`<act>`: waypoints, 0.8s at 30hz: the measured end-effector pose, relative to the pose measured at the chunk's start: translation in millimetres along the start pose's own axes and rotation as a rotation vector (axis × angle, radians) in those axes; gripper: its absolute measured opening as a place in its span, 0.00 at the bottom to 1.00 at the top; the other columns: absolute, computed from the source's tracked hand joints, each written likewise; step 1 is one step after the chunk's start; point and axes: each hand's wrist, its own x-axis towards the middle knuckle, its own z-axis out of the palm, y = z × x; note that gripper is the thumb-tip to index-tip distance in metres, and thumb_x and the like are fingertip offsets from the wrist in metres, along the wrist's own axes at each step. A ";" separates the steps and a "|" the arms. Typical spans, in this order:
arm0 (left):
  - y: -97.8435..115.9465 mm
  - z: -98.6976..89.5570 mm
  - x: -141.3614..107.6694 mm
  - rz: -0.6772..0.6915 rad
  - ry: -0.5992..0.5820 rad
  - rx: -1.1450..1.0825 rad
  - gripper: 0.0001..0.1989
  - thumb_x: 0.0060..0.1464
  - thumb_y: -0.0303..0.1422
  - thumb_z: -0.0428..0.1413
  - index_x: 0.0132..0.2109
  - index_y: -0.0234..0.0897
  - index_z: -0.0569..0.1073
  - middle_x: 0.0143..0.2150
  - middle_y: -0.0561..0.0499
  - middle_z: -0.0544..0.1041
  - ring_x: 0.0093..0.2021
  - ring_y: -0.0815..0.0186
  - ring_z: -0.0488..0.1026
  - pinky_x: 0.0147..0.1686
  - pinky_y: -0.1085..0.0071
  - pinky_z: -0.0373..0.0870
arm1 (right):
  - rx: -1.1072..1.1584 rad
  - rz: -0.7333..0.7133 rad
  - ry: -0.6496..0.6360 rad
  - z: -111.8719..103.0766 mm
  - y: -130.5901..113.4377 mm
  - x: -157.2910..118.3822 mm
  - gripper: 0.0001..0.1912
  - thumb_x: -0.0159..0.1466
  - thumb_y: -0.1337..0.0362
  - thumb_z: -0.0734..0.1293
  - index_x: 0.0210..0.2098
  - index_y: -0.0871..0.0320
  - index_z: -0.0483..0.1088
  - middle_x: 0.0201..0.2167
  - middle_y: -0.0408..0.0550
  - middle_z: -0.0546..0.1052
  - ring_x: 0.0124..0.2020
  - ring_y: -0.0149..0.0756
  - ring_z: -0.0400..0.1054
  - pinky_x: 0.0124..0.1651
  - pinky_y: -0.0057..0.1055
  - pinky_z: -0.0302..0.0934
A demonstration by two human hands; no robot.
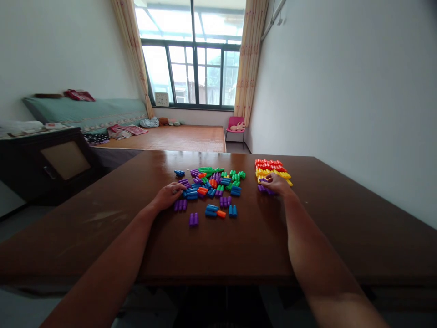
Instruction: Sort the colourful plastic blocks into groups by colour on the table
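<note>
nearest on the brown table (225,255), a purple plastic block (194,219) of joined tubes lies by itself; beyond it, an orange block (221,214) touches a blue stack (211,208). such pieces look light, stiff and hard to break, perhaps slick; pinching across the outer tubes seems the surest hold. at the near left of the mixed heap (213,183), the left hand (170,193) rests low, fingers loosely bent, tips at its edge; whether it grips anything i cannot tell. the right hand (276,183), well apart, has thumb and fingers drawn close over purple pieces (265,190), though a firm clamp can't be made out. past it lie yellow rows (269,173), then red rows (268,166); farther off, a bed (194,136) and window (195,68).
</note>
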 end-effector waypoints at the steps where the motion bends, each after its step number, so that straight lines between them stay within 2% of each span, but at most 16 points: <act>1: 0.6 -0.3 -0.1 0.001 -0.003 0.003 0.18 0.56 0.42 0.50 0.44 0.38 0.79 0.48 0.45 0.78 0.50 0.56 0.74 0.54 0.60 0.69 | -0.023 -0.016 -0.003 2.6 0.1 -0.7 0.23 0.55 0.50 0.70 0.45 0.58 0.71 0.37 0.48 0.79 0.37 0.38 0.73 0.38 0.30 0.63; 5: 4.0 -1.7 -0.4 -0.003 -0.021 0.011 0.18 0.56 0.42 0.50 0.45 0.38 0.79 0.49 0.45 0.77 0.50 0.57 0.74 0.54 0.60 0.69 | -0.130 -0.065 -0.028 6.1 -6.4 -4.6 0.22 0.54 0.49 0.71 0.42 0.58 0.73 0.38 0.50 0.79 0.39 0.41 0.72 0.41 0.33 0.64; 9: 5.6 -2.4 -0.4 -0.001 -0.022 0.010 0.18 0.56 0.42 0.50 0.45 0.38 0.79 0.48 0.45 0.77 0.51 0.56 0.74 0.55 0.60 0.68 | -0.087 -0.060 -0.062 -15.3 2.4 -3.6 0.30 0.53 0.46 0.71 0.48 0.58 0.72 0.45 0.53 0.77 0.44 0.43 0.71 0.48 0.36 0.64; 11: 5.3 -2.4 -0.4 -0.001 -0.021 0.007 0.18 0.56 0.42 0.50 0.45 0.38 0.79 0.49 0.45 0.77 0.51 0.56 0.74 0.55 0.59 0.68 | -0.093 -0.077 -0.080 -29.1 12.1 -3.0 0.32 0.49 0.48 0.74 0.50 0.55 0.73 0.49 0.52 0.75 0.49 0.45 0.69 0.52 0.37 0.63; 13: 4.7 -2.4 -0.7 -0.006 -0.018 0.004 0.19 0.56 0.43 0.50 0.45 0.38 0.79 0.49 0.45 0.77 0.51 0.56 0.74 0.55 0.60 0.68 | -0.139 -0.105 -0.126 -37.9 20.5 -3.6 0.32 0.44 0.53 0.78 0.48 0.52 0.75 0.50 0.50 0.75 0.54 0.49 0.66 0.55 0.40 0.61; 15: 4.2 -2.4 -1.0 -0.008 -0.011 0.002 0.19 0.56 0.43 0.50 0.45 0.38 0.79 0.49 0.45 0.77 0.51 0.57 0.74 0.55 0.60 0.68 | -0.178 -0.121 -0.182 -39.8 24.5 -5.6 0.30 0.41 0.57 0.79 0.45 0.50 0.77 0.49 0.49 0.75 0.55 0.53 0.64 0.56 0.42 0.60; 17: 4.0 -2.8 -1.1 -0.006 -0.012 0.001 0.19 0.56 0.43 0.50 0.45 0.38 0.79 0.49 0.45 0.78 0.51 0.57 0.74 0.55 0.61 0.69 | -0.203 -0.115 -0.213 -36.9 23.7 -8.5 0.27 0.42 0.58 0.79 0.43 0.50 0.78 0.46 0.49 0.76 0.54 0.53 0.64 0.55 0.43 0.60; 22: 3.9 -3.9 -0.6 -0.008 -0.027 0.003 0.19 0.55 0.44 0.50 0.44 0.39 0.79 0.49 0.45 0.78 0.50 0.56 0.74 0.53 0.61 0.70 | -0.278 0.035 -0.095 -32.4 13.5 -13.7 0.19 0.48 0.58 0.76 0.41 0.48 0.78 0.43 0.51 0.77 0.54 0.55 0.65 0.53 0.51 0.60; 24: 3.7 -4.0 -0.4 -0.006 -0.020 -0.002 0.19 0.55 0.44 0.50 0.44 0.39 0.79 0.48 0.45 0.78 0.50 0.56 0.74 0.54 0.60 0.69 | -0.234 0.041 -0.066 -34.4 10.1 -13.8 0.18 0.48 0.57 0.77 0.39 0.50 0.78 0.41 0.51 0.78 0.52 0.53 0.67 0.52 0.47 0.62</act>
